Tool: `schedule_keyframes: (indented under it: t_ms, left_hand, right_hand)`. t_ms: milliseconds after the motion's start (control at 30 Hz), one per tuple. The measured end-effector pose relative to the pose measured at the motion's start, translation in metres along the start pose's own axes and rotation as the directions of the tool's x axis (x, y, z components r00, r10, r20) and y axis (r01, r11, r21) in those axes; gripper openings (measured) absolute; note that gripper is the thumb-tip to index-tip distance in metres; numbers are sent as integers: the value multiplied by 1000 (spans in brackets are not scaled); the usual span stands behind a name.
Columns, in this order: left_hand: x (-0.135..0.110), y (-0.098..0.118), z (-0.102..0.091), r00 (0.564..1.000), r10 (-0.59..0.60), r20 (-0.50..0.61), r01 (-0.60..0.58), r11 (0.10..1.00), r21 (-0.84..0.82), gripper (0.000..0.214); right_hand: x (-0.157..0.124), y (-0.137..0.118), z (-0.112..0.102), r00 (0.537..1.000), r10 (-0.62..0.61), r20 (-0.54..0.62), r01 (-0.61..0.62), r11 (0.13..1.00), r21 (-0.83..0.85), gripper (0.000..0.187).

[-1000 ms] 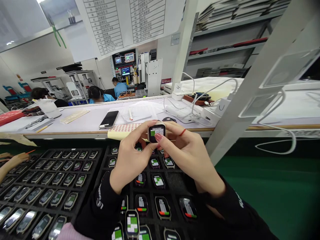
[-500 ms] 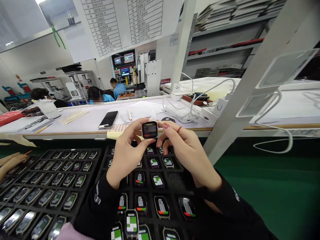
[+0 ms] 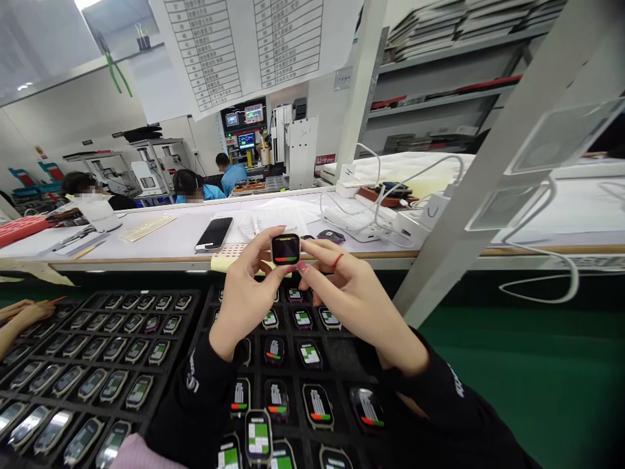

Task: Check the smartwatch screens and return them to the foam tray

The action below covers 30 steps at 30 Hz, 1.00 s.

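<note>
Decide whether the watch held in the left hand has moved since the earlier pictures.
Yes: the watch has moved left in the picture, closer to the phone.

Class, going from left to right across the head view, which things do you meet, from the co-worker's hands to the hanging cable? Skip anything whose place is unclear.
Co-worker's hands, white container, phone, held watch, right hand, hanging cable.
</note>
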<state>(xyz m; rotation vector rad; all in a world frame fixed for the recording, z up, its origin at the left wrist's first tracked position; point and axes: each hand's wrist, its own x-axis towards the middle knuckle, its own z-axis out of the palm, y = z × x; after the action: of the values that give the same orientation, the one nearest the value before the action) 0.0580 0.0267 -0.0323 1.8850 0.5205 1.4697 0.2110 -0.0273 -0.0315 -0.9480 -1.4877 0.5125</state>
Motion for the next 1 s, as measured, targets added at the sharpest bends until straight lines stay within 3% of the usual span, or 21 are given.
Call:
schedule_keyframes:
  t_ms: [1000]
  left_hand:
    - [0, -2, 0, 1000, -11, 4, 11, 1000, 18, 46]
  right_hand:
    - [0, -2, 0, 1000, 12, 4, -12, 1000, 8, 43]
